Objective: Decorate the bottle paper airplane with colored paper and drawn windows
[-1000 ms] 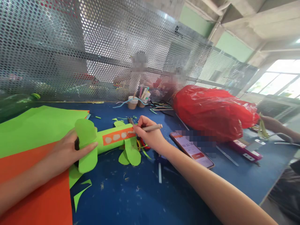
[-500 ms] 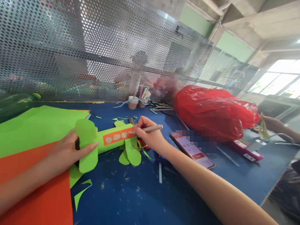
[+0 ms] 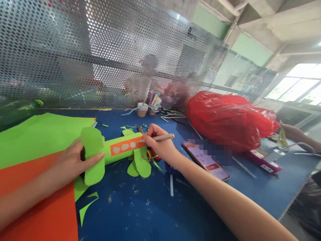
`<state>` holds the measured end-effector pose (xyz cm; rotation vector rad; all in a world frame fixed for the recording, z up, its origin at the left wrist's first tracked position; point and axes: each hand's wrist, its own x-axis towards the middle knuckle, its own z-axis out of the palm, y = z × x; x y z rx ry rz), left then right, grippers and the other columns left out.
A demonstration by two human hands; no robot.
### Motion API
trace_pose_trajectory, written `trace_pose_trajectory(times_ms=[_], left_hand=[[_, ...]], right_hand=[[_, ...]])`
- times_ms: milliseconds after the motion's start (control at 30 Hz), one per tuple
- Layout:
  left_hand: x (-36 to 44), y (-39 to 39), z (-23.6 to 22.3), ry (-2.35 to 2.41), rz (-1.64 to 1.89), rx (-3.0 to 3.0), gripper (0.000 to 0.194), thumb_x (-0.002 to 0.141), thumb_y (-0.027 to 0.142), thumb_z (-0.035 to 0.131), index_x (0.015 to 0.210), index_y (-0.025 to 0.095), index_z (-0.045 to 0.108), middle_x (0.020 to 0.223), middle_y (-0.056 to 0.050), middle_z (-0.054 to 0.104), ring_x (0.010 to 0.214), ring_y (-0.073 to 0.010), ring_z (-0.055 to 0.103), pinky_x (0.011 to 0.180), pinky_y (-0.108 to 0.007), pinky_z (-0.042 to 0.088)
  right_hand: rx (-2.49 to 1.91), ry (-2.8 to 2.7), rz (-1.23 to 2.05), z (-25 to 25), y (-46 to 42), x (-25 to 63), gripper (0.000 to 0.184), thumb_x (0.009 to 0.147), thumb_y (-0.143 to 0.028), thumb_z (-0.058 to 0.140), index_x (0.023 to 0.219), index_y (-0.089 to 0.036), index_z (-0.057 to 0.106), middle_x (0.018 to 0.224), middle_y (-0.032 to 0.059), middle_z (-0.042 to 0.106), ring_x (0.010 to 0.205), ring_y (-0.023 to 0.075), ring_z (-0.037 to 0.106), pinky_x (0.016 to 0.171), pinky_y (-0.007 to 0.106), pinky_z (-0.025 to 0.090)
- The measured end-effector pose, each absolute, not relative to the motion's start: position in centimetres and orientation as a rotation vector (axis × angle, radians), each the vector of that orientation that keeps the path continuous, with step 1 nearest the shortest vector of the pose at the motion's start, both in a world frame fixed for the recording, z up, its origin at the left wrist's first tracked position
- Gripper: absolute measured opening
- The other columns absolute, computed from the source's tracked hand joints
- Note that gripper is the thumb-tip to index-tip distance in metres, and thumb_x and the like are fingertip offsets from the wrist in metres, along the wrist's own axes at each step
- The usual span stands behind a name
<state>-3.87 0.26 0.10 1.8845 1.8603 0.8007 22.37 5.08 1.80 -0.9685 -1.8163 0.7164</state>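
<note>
A green paper tube (image 3: 108, 157) lies across the blue table, with rounded green paper flaps at both ends. Along it runs an orange paper strip (image 3: 121, 152) bearing several pale ovals. My left hand (image 3: 75, 155) grips the tube's near-left end, thumb over the rounded flap (image 3: 92, 142). In my right hand (image 3: 156, 139) is a marker pen (image 3: 167, 137), pinched between thumb and fingers. Its tip is hidden by my fingers at the strip's right end. Scissors (image 3: 140, 129) lie just behind the tube, partly covered.
Green paper sheets (image 3: 50, 134) and an orange sheet (image 3: 50, 201) lie left. A phone (image 3: 205, 162) rests right of my forearm, before a red plastic bag (image 3: 225, 120). Cups (image 3: 141, 112) with pens stand at the perforated screen (image 3: 112, 50). Another person's arm (image 3: 297, 135) is far right.
Almost nothing differs. Both hands and the tube stay in place, and the pen has barely moved at the strip's right end.
</note>
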Motion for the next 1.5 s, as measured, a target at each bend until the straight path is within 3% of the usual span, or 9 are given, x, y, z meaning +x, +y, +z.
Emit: trace_pose_trajectory(times_ms=[267,533,867,1067,1233,1500], left_hand=[[-3.7,0.34,0.17,1.835,0.802,1.899,0.057,0.069,0.069,0.051,0.101,0.022,0.056,0.083,-0.003,0.053,0.084,-0.0285,0.059,0.062,-0.033,0.047],[-4.48,0.51,-0.26,1.886,0.693,1.935,0.06,0.073,0.072,0.05,0.103,0.021,0.056,0.077,-0.001,0.05,0.071,-0.0239,0.056,0.056,-0.03,0.043],[-4.13,0.54,-0.55,1.804,0.848,1.844,0.064,0.068,0.07,0.055,0.108,0.021,0.059,0.097,-0.005,0.059,0.091,-0.0291,0.06,0.073,-0.037,0.05],[-3.98,0.48,-0.28,1.827,0.815,1.841,0.062,0.067,0.071,0.054,0.105,0.022,0.058,0.091,-0.004,0.056,0.087,-0.0284,0.059,0.071,-0.036,0.049],[-3.93,0.35,-0.17,1.79,0.839,1.82,0.064,0.066,0.069,0.054,0.108,0.022,0.056,0.098,-0.005,0.055,0.094,-0.0302,0.057,0.079,-0.038,0.048],[-3.73,0.57,-0.01,1.819,0.786,1.834,0.067,0.065,0.071,0.052,0.11,0.021,0.056,0.095,-0.006,0.054,0.09,-0.0306,0.057,0.074,-0.037,0.047]], right_hand=[[-0.952,-1.809,0.725,1.86,5.01,22.33,0.023,0.08,-0.027,0.057,0.065,-0.023,0.04,0.059,-0.0058,0.041,0.054,0.0113,0.034,0.051,0.025,0.027],[-0.956,-1.82,0.739,1.81,4.92,22.34,0.023,0.079,-0.026,0.058,0.065,-0.023,0.04,0.058,-0.0063,0.04,0.054,0.0109,0.033,0.051,0.025,0.026],[-0.907,-1.842,0.73,1.76,5.06,22.35,0.024,0.079,-0.022,0.057,0.064,-0.022,0.039,0.059,-0.007,0.039,0.054,0.0099,0.031,0.051,0.024,0.027],[-0.903,-1.84,0.728,1.66,5.0,22.38,0.023,0.079,-0.021,0.058,0.064,-0.022,0.04,0.059,-0.0071,0.039,0.054,0.0098,0.032,0.052,0.024,0.027],[-0.911,-1.828,0.726,1.72,5.05,22.34,0.023,0.079,-0.021,0.057,0.064,-0.022,0.039,0.059,-0.007,0.039,0.054,0.0101,0.032,0.052,0.024,0.027],[-0.941,-1.842,0.722,1.75,5.0,22.44,0.022,0.076,-0.02,0.057,0.063,-0.022,0.04,0.058,-0.0067,0.041,0.055,0.0104,0.033,0.052,0.024,0.027]])
